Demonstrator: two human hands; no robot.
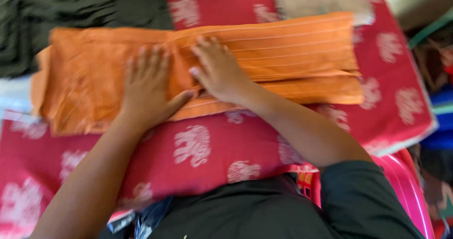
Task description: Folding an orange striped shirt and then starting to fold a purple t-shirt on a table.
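We have both palms flat and fingers spread on the orange cloth (264, 55), the left hand (148, 86) on its looser left half and the right hand (218, 69) beside it at the middle fold; the cloth lies folded across the far part of the red spread (198, 149). Neither hand grips anything, so the stacked layers at the cloth's right end could slide apart if we push sideways. The frayed left edge, near the dark cloth (71, 12), may crease unevenly.
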